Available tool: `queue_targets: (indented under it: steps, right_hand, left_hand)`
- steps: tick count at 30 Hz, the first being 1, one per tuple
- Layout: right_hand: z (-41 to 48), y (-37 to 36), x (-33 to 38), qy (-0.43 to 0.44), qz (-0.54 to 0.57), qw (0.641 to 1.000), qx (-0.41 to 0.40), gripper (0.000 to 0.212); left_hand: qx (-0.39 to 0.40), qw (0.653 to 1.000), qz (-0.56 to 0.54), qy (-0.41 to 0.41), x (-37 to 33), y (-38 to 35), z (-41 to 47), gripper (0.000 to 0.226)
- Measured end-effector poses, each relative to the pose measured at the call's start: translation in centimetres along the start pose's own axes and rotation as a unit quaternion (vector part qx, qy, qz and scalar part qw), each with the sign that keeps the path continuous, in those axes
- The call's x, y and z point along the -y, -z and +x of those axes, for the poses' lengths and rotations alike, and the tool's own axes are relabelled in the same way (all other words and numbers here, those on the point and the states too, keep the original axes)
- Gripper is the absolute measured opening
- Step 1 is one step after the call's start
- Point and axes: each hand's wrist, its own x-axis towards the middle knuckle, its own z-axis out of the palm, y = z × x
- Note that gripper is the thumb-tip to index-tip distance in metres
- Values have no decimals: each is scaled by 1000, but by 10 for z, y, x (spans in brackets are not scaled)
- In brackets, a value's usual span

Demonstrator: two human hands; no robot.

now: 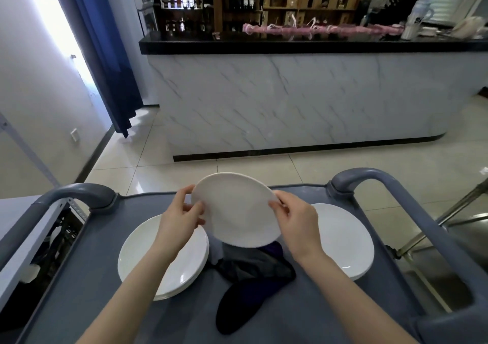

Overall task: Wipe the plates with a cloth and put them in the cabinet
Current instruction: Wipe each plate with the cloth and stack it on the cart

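Observation:
A white plate is held up above the grey cart top, tilted toward me. My left hand grips its left rim and my right hand grips its right rim. Below it a dark grey and navy cloth lies crumpled on the cart, partly hidden by the plate. A stack of white plates rests at the left of the cart. Another white plate stack sits at the right.
The cart has grey handle bars at left and right. Beyond it a tiled floor leads to a marble-fronted counter with a black top. A metal shelf frame stands at the left.

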Motion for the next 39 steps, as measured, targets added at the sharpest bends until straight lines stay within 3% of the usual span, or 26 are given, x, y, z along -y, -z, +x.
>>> queue_targets:
  steps: [2,4,10,13,18,25,39]
  right_hand:
    - [-2,9,-13,-64,38,997,5,9]
    - [-4,17,-27,-137,81,987,6,9]
    - [-14,43,-62,-313,236,920,-5,12]
    - [-19,57,-79,-329,234,915,-14,9]
    - [-20,89,-112,-338,176,924,-29,36]
    - [-23,116,-157,-366,35,930,-17,26]
    - [-25,123,-205,-364,-42,930,17,18]
  left_hand:
    - [-29,995,91,-24,4,-4,6,28]
    - [-33,993,113,-23,11,-12,9,22]
    - [56,998,-10,32,21,-57,9,27]
    - [58,997,-12,42,21,-82,13,28]
    - [89,993,-19,77,19,-126,15,23]
    - [69,992,-5,108,20,-188,9,28]
    - [48,989,35,132,35,-248,2,26]
